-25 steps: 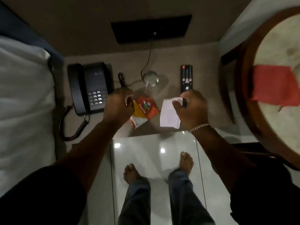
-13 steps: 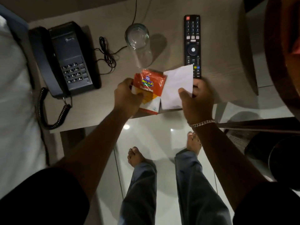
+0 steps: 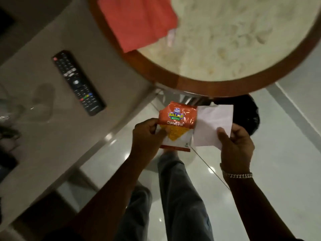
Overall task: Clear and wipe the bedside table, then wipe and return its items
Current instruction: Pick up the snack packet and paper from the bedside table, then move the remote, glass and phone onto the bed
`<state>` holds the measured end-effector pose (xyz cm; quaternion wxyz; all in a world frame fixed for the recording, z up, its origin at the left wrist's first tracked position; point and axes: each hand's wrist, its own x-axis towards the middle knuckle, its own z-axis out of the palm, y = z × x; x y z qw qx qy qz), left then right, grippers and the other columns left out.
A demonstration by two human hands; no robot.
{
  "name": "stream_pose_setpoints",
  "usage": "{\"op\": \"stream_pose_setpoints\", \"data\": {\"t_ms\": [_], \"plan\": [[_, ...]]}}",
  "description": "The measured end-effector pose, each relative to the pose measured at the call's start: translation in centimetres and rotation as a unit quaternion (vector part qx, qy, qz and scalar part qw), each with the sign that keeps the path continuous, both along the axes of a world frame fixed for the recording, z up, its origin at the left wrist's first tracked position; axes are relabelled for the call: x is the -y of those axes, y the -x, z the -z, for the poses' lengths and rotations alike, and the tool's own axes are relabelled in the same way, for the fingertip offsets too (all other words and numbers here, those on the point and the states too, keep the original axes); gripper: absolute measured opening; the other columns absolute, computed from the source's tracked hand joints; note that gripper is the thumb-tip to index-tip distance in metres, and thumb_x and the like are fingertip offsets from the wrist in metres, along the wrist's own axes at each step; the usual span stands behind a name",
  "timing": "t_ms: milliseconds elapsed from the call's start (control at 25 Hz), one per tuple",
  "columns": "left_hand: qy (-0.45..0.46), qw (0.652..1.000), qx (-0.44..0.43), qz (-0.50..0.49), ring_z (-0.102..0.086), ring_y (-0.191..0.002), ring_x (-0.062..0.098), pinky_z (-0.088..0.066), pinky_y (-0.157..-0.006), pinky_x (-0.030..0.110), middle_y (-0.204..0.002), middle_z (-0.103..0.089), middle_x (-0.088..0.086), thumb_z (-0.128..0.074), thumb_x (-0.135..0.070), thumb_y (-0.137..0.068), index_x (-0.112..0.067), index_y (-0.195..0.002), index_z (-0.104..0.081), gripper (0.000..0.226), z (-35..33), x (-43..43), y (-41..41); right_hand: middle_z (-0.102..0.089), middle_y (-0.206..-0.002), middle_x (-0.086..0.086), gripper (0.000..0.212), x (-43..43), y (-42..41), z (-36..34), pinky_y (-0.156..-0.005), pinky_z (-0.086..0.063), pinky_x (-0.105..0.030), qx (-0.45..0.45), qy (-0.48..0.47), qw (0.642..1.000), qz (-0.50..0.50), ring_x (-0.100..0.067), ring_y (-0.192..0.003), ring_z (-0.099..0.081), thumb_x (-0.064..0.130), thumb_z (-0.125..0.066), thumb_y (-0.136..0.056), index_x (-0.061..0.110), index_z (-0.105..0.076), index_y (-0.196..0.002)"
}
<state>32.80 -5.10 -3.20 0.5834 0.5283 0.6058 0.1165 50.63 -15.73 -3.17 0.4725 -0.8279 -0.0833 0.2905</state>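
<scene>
My left hand (image 3: pixel 145 136) grips an orange snack packet (image 3: pixel 178 124) by its left edge. My right hand (image 3: pixel 236 145) pinches a white folded paper (image 3: pixel 212 124) at its lower right corner. Both are held side by side above the floor, off the bedside table (image 3: pixel 52 136), which lies to the left. A black remote (image 3: pixel 78 82) rests on that table. A clear glass (image 3: pixel 15 110) stands blurred at the table's left edge.
A round table with a wooden rim (image 3: pixel 199 84) and pale marble top fills the upper right, with a red cloth (image 3: pixel 137 21) lying on it. A black bin (image 3: pixel 250 115) sits on the glossy tiled floor behind the paper. My legs stand below.
The view has swung right toward the round table. Both hands have carried the packet and paper off the bedside table and out over the floor. The phone has left view.
</scene>
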Motion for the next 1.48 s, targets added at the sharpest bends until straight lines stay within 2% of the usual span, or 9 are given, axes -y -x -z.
{"op": "stream_pose_setpoints", "data": {"t_ms": [200,400,600,800,960,1080,1280,1360,1480], "plan": [[-0.076,0.988,-0.017,0.137,-0.064,-0.069,0.01,-0.049,-0.059,0.004,-0.081,-0.068,0.0,-0.072,-0.017,-0.085,-0.002,-0.089,-0.069,0.015,3.4,2.4,-11.5,-0.062,-0.075,-0.006,0.016,2.5,-7.3,3.4,-0.073,-0.05,-0.037,0.024,0.01,0.992,0.126,-0.019,-0.07,-0.057,-0.003,-0.066,-0.082,0.008,-0.062,-0.094],[-0.029,0.994,-0.031,0.096,-0.066,-0.107,0.027,-0.055,-0.093,0.038,-0.12,-0.07,0.014,-0.065,-0.013,-0.089,-0.004,-0.122,-0.062,0.034,7.1,3.9,-19.0,-0.065,-0.083,-0.006,0.018,2.1,-11.7,8.3,-0.072,-0.046,-0.022,0.064,0.07,0.982,0.165,-0.017,-0.076,-0.06,0.013,-0.067,-0.084,0.001,-0.066,-0.098],[-0.016,0.996,-0.036,0.084,-0.061,-0.106,0.01,-0.042,-0.073,-0.003,-0.127,-0.067,0.011,-0.058,-0.009,-0.093,-0.005,-0.135,-0.054,0.043,7.2,4.0,-16.8,-0.061,-0.076,0.003,0.022,2.4,-10.8,9.1,-0.058,-0.033,-0.003,0.162,0.186,0.964,0.101,-0.014,-0.072,-0.054,0.028,-0.06,-0.089,0.007,-0.067,-0.087],[-0.033,0.998,-0.039,0.048,-0.066,-0.105,0.014,-0.05,-0.088,0.013,-0.117,-0.072,0.008,-0.057,-0.01,-0.095,-0.007,-0.122,-0.064,0.029,4.2,1.8,-9.2,-0.062,-0.072,0.0,0.016,-1.2,-2.3,5.2,-0.061,-0.034,0.004,0.204,0.084,0.966,-0.134,0.001,-0.06,-0.049,0.014,-0.063,-0.089,0.002,-0.068,-0.08],[-0.043,0.991,-0.039,-0.121,-0.068,-0.099,0.015,-0.057,-0.091,0.034,-0.107,-0.073,0.002,-0.058,-0.008,-0.094,-0.013,-0.111,-0.069,0.021,2.0,-1.7,-0.9,-0.069,-0.069,-0.005,0.029,-7.5,6.3,2.5,-0.062,-0.051,-0.018,0.095,-0.001,0.949,-0.3,-0.016,-0.062,-0.064,0.027,-0.055,-0.095,0.006,-0.068,-0.081],[-0.115,0.96,-0.048,-0.25,-0.069,-0.091,0.023,-0.057,-0.088,0.046,-0.099,-0.073,0.012,-0.058,0.001,-0.09,-0.005,-0.102,-0.07,0.017,1.2,-5.0,5.6,-0.069,-0.064,-0.01,0.03,-13.0,12.2,1.5,-0.058,-0.05,-0.029,0.136,-0.087,0.909,-0.383,-0.02,-0.058,-0.064,0.023,-0.057,-0.093,0.002,-0.067,-0.074],[-0.133,0.878,-0.08,-0.454,-0.065,-0.086,0.014,-0.053,-0.081,0.021,-0.101,-0.072,0.009,-0.061,-0.007,-0.088,-0.013,-0.097,-0.07,0.013,2.6,-11.0,14.3,-0.069,-0.079,-0.009,0.02,-22.3,19.6,4.0,-0.069,-0.046,-0.026,0.147,-0.073,0.855,-0.492,-0.017,-0.07,-0.059,0.027,-0.06,-0.09,0.008,-0.066,-0.091],[-0.106,0.894,-0.086,-0.426,-0.065,-0.092,0.021,-0.053,-0.084,0.026,-0.092,-0.066,0.0,-0.061,-0.012,-0.088,-0.024,-0.079,-0.062,0.015,3.6,-12.6,15.2,-0.072,-0.096,-0.013,0.028,-25.2,21.4,5.5,-0.075,-0.048,-0.026,0.153,-0.033,0.842,-0.517,-0.02,-0.083,-0.063,0.027,-0.064,-0.086,0.011,-0.061,-0.109],[-0.098,0.912,-0.06,-0.394,-0.061,-0.076,0.015,-0.043,-0.057,0.011,-0.077,-0.062,-0.004,-0.064,-0.004,-0.082,-0.018,-0.077,-0.066,0.015,4.0,-13.4,15.0,-0.071,-0.106,-0.015,0.036,-27.3,22.6,6.9,-0.086,-0.055,-0.035,0.128,0.018,0.838,-0.53,-0.025,-0.094,-0.067,0.025,-0.07,-0.082,0.007,-0.062,-0.112]]}}
